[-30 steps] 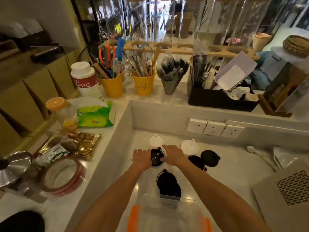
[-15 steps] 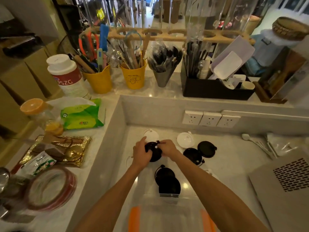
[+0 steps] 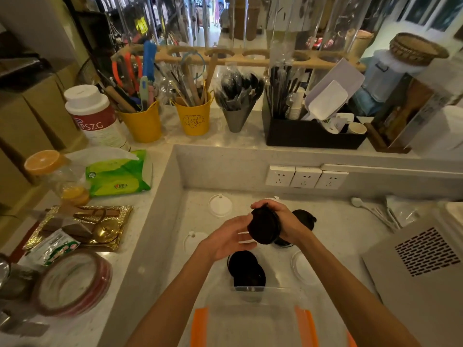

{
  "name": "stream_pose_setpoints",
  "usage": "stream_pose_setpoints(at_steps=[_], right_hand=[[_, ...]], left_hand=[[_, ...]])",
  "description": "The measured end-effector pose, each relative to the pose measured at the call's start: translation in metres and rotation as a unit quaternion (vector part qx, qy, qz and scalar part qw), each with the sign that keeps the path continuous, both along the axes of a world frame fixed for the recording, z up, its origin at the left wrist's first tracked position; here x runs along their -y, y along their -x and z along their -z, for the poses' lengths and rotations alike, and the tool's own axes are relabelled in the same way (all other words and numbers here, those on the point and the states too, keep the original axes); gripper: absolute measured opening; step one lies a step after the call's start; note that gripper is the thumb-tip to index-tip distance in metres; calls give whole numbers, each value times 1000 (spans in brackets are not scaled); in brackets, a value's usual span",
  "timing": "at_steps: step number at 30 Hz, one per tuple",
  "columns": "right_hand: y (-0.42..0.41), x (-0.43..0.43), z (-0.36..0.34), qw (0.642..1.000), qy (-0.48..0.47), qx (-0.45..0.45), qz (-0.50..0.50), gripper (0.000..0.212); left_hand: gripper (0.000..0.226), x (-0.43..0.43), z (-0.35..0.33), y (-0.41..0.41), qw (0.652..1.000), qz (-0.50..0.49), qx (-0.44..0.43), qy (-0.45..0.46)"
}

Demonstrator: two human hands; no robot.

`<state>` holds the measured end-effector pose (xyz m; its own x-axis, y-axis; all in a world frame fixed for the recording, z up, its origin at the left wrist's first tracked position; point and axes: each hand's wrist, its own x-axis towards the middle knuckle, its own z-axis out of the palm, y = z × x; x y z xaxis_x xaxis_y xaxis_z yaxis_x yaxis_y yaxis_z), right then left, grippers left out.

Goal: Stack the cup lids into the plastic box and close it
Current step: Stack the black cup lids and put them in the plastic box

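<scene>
My right hand (image 3: pixel 280 219) grips a black cup lid (image 3: pixel 263 227) on edge, lifted above the lower counter. My left hand (image 3: pixel 226 240) is open just left of it, fingers spread and close to the lid's face. Two black lids (image 3: pixel 245 270) lie below my hands by the clear plastic box (image 3: pixel 253 319) with orange clips at the bottom edge. Another black lid (image 3: pixel 304 216) lies behind my right hand. White lids rest on the counter: one far left (image 3: pixel 220 205), one near left (image 3: pixel 191 240), one right (image 3: pixel 302 265).
A grey perforated appliance (image 3: pixel 423 266) stands at the right. White plastic spoons (image 3: pixel 370 211) lie behind it. Wall sockets (image 3: pixel 305 177) face the lower counter. The raised ledge at left holds a green tissue pack (image 3: pixel 120 175), tape rolls (image 3: pixel 72 281) and yellow utensil buckets (image 3: pixel 142 121).
The black lid has been lifted off the counter and turned on edge in my right hand. My left hand has let go and opened beside it. The view shifted slightly.
</scene>
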<state>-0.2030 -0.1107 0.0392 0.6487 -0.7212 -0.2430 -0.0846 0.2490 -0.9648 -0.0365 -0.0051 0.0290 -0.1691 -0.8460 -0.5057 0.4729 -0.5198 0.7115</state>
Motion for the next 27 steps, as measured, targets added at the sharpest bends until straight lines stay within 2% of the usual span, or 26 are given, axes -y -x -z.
stream_pose_setpoints(at_steps=[2, 4, 7, 8, 9, 11, 12, 13, 15, 18, 19, 21, 22, 23, 25, 26, 27], right_hand=[[5, 1, 0, 1000, 1, -1, -28, 30], [8, 9, 3, 996, 37, -47, -65, 29], [15, 29, 15, 971, 118, -204, -33, 35], [20, 37, 23, 940, 170, -295, -10, 36], [24, 44, 30, 893, 217, -393, -10, 38], [29, 47, 45, 805, 250, -531, -83, 53], [31, 44, 51, 777, 244, -565, -129, 66], [30, 40, 59, 757, 241, -585, -167, 77], [27, 32, 73, 726, 258, -612, -177, 89], [25, 21, 85, 690, 321, -632, -146, 89], [25, 20, 85, 690, 331, -630, -137, 88], [26, 18, 76, 726, 322, -598, -107, 86], [27, 18, 66, 767, 297, -563, -83, 84], [29, 18, 53, 826, 252, -501, -51, 80], [35, 11, 19, 951, 104, -293, 4, 61], [38, 4, 2, 983, 22, -181, 17, 49], [41, -5, -15, 995, -46, -85, 26, 42]], left_hand=[[63, 0, 1, 8, 999, 12, 34, 3], [54, 0, 4, 12, 999, 12, 35, -5], [42, -2, 11, 10, 999, -38, 6, -27], [40, -3, 15, 7, 997, -66, -9, -38], [39, -4, 19, 4, 994, -95, -25, -47], [39, -7, 28, -3, 985, -147, -62, -62], [38, -8, 32, -6, 980, -168, -81, -71], [37, -9, 35, -9, 975, -186, -93, -79], [32, -11, 39, -12, 968, -203, -110, -92], [40, -14, 41, -14, 956, -229, -160, -95], [43, -16, 40, -13, 955, -229, -167, -90], [45, -18, 37, -12, 959, -217, -164, -73], [45, -19, 35, -11, 962, -210, -163, -65], [47, -21, 32, -9, 963, -204, -166, -60], [50, -25, 23, -4, 963, -196, -174, -60], [51, -27, 18, -1, 963, -194, -177, -60], [54, -29, 14, 3, 963, -192, -179, -59]])
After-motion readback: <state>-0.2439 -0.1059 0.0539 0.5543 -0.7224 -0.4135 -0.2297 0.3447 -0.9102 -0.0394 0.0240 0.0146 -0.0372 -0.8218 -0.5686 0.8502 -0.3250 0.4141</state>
